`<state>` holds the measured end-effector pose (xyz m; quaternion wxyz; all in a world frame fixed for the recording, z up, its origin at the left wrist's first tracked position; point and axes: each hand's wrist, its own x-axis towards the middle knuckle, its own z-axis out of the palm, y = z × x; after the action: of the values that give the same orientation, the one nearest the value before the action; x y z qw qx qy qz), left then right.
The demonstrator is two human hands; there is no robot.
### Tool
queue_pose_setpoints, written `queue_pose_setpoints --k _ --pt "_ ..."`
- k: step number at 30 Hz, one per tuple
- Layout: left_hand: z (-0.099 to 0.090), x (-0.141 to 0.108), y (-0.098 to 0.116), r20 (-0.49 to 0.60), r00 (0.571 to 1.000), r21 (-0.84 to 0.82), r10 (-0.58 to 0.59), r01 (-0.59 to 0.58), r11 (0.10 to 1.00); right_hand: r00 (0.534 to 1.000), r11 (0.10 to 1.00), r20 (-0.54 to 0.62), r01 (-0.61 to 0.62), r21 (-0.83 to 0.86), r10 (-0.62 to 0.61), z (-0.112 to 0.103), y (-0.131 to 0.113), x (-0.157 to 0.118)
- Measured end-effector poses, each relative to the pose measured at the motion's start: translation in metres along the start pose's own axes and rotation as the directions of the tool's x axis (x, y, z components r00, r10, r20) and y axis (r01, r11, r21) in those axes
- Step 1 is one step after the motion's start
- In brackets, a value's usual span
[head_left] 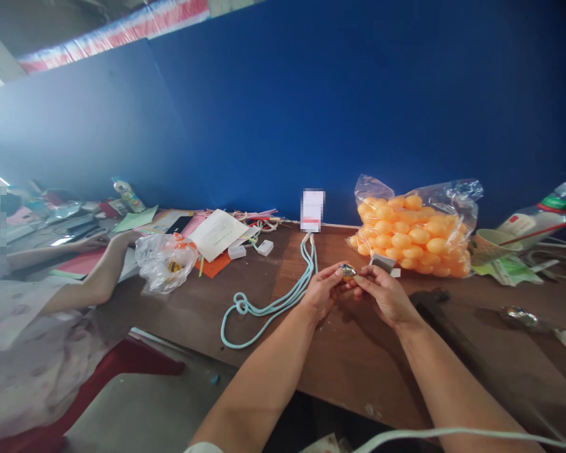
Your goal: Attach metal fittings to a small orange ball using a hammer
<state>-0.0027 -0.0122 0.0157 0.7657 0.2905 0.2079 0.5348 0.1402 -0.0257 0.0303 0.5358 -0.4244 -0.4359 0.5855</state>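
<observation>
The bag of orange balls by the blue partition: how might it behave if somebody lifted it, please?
It would probably sag, since the bag is thin, crinkled plastic. The loose, rounded balls inside would likely shift.

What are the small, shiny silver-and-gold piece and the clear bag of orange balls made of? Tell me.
The shiny piece looks like foil or polished metal; its glints fit either. The bag seems thin, glossy plastic film: see-through and creased.

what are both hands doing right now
Left hand: fingers closed on a small shiny gold-and-silver object.
Right hand: fingertips pinched at the same object; whether they grip it can't be told.
</observation>
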Motion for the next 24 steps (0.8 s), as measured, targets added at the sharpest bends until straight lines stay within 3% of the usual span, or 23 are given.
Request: queue_pose_setpoints --k 15,24 --pt "-0.0018 0.002 -0.0021 -0.008 1.0 0.019 -0.009 0.009 1.0 1.0 0.998 -0.007 0.026 -0.049 -0.026 0.001 -0.0019 -0.0004" --pt "0.0006 0.0015 -0.0014 -0.018 1.0 -0.043 -0.017 0.016 0.999 0.999 0.999 0.041 -0.032 0.038 0.03 0.0006 -0.0043 -0.0011"
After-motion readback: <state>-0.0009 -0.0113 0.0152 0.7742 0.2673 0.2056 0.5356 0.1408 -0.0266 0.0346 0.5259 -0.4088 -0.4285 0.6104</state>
